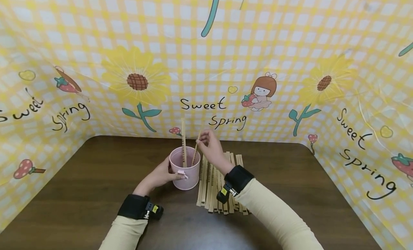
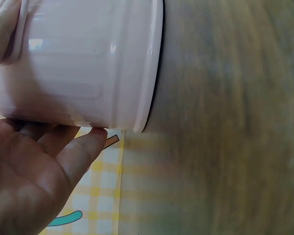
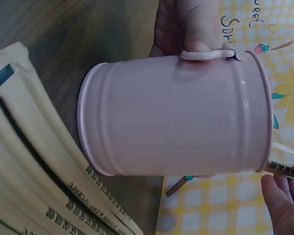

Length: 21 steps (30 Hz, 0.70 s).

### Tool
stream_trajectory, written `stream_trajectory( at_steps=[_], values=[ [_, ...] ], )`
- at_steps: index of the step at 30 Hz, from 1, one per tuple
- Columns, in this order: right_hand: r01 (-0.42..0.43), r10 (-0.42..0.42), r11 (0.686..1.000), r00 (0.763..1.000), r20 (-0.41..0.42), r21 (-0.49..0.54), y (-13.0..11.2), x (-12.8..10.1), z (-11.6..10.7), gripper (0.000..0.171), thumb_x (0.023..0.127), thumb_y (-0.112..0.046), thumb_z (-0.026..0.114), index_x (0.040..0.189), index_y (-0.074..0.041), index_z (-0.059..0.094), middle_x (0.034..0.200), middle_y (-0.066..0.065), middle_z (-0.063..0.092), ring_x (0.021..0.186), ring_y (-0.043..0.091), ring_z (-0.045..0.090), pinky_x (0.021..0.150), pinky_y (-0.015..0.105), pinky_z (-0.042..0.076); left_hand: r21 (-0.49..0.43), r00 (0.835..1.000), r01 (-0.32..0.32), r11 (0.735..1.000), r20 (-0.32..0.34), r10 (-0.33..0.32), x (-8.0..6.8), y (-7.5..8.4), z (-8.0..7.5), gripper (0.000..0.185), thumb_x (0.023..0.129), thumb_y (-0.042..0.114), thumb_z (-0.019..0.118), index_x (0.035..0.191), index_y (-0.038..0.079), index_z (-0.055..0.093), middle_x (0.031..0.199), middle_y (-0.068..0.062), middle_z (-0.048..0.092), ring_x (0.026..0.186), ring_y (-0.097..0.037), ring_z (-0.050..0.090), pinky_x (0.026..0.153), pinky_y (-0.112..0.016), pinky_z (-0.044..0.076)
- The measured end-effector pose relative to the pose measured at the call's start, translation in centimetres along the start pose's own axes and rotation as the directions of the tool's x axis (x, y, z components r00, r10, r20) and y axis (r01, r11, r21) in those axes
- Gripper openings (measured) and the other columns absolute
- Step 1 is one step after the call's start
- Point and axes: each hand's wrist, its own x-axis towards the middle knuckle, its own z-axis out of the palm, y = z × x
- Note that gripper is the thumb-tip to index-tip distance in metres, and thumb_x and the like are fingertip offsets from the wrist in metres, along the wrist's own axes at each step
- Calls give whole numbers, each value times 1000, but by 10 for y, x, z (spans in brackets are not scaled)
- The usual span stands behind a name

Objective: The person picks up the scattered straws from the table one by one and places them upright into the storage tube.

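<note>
While my L hand (image 1: 157, 177) grips the pink bucket (image 1: 190, 179) from approx. 9 o'clock, thumb at the small handle (image 3: 210, 54), my R hand (image 1: 211, 148) is up at 2 o'clock, pinching one thin wrapped stick (image 1: 195, 154) whose lower end is inside the mouth, at abt. 3 o'clock. So both hands are busy: L on bucket, R on stick. Bucket's upright on the brown surface (image 1: 80, 192), mid-view.

Done, as far as I can see: at least 1 standing stick (image 1: 184, 142) in there, tip pointing to 12; can't tell if a 2nd hides behind it, & the bucket's bottom is mostly out of sight. Held one looks abt. half done, i.e. in the mouth but not let go.

Left: the big pile (image 1: 211, 189) lying flat at 4 o'clock, just beside the bucket, ends pointing roughly to 12 & 6, partly covered by my black wrist strap (image 1: 238, 180); too overlapped for an exact no. I'd call it v. early on, as nearly the whole lot lies outside.
</note>
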Motion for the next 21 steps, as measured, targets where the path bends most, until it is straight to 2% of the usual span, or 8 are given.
stream_trajectory(
  at_steps=[5, 12, 17, 21],
  values=[
    [-50, 50, 999, 999, -5, -10, 0, 4, 6, 25, 101, -3, 58, 122, 7, 49, 114, 28, 64, 108, 41, 63, 93, 43, 51, -7, 1000, 0, 1000, 2, 0, -1, -1, 0, 93, 87, 16, 83, 155, -6, 22, 145, -31, 47, 131, -41, 52, 102, -44, 49],
    [-148, 148, 989, 989, -8, -8, 5, 0, 8, 35, 100, -13, 64, 128, 3, 52, 119, 24, 66, 111, 37, 64, 94, 43, 52, -12, 1000, -3, 1000, 19, 3, -1, -1, 6, 96, 87, 19, 83, 156, -5, 20, 147, -31, 45, 133, -42, 50, 103, -44, 48],
    [-165, 165, 986, 986, -7, -29, 12, -4, -5, 39, 102, -18, 62, 134, 2, 52, 125, 22, 64, 114, 35, 64, 93, 40, 54, -31, 1000, -21, 999, 16, 21, -2, -1, 4, 97, 86, 20, 84, 156, -5, 21, 146, -31, 46, 132, -42, 51, 102, -40, 49],
    [-237, 237, 969, 971, 1, -65, 32, -6, -28, 34, 102, -16, 63, 130, 2, 55, 126, 22, 63, 115, 36, 63, 95, 41, 56, -33, 999, -38, 999, 2, 38, -3, -1, 0, 98, 85, 18, 85, 156, -4, 22, 145, -31, 47, 131, -42, 52, 99, -35, 50]
  ],
)
